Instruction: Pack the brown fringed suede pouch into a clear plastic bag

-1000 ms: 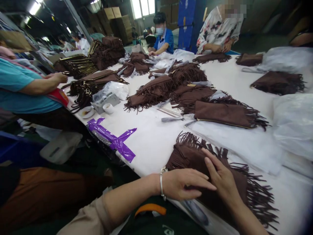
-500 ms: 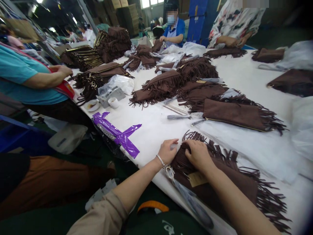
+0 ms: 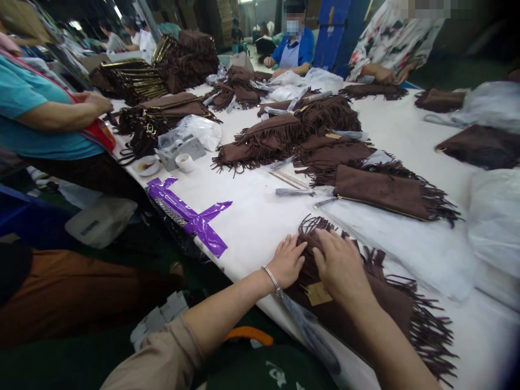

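Observation:
A brown fringed suede bag lies flat on the white table right in front of me, fringe spread to the right and far side. My left hand, with a silver bracelet on the wrist, rests fingers flat and apart against the bag's left fringe edge. My right hand lies palm down on the fringe beside it, fingers stretched out. A small tan tag sits on the bag just below my hands. A clear plastic strip hangs off the near edge.
More brown fringed bags and piles cover the table. Purple tape marks the left edge. A small cup and dish stand by a person in teal. Other workers sit at the far side. White plastic bags lie right.
Both hands slid from near me to the bag's far-left fringe corner a second ago. Over the last half second they flattened on the fringe and the view shifted slightly.

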`<state>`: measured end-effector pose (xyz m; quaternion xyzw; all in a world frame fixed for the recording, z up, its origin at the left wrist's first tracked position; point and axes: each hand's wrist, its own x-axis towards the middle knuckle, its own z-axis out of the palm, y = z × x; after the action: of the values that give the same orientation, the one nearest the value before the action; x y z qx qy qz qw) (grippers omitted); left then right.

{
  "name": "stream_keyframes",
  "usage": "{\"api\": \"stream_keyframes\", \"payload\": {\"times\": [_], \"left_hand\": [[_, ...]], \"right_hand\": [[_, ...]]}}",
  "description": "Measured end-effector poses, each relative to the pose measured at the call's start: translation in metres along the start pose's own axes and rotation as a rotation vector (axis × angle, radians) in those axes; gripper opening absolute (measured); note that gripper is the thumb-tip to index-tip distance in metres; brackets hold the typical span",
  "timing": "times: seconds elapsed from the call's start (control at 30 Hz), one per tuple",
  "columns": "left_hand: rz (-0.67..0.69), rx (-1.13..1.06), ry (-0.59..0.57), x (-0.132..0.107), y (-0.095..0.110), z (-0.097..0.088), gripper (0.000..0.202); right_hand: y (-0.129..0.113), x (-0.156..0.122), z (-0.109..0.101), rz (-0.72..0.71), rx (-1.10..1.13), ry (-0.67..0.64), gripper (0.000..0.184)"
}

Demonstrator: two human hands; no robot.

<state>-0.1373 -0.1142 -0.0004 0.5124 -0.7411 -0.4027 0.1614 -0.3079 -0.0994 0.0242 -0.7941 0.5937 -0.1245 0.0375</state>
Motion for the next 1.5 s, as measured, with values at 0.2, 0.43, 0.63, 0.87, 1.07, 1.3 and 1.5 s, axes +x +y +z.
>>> {"api": "stream_keyframes", "payload": {"times": [0.2,0.43,0.63,0.87,1.07,1.3,1.5], "left_hand": [[-0.051,-0.400,0.075,-0.004,-0.024,-0.031,0.046],[0.050,-0.162,0.118,-0.009,-0.026,-0.013,0.048],[0.038,-0.075,0.071,-0.004,-0.023,-0.009,0.049],[0.036,-0.069,0.091,-0.011,-0.021,0.000,0.048],[0.035,-0.053,0.153,-0.013,-0.017,-0.006,0.048],[0.517,0.281,-0.090,-0.033,0.039,0.025,0.059],[0.853,0.489,-0.321,-0.036,0.077,0.099,0.074]], "right_hand": [[0.007,-0.017,0.039,-0.183,0.193,-0.122,0.044],[-0.003,-0.021,0.016,-0.311,0.297,-0.145,0.036],[0.005,-0.039,0.009,-0.290,0.265,-0.194,0.005],[-0.005,-0.052,-0.004,-0.202,0.307,-0.075,0.016],[-0.020,-0.049,0.008,-0.223,0.332,-0.136,0.019],[0.035,-0.162,-0.023,0.428,0.870,0.083,0.027],[0.028,-0.248,-0.008,0.948,1.435,0.031,0.053]]}}
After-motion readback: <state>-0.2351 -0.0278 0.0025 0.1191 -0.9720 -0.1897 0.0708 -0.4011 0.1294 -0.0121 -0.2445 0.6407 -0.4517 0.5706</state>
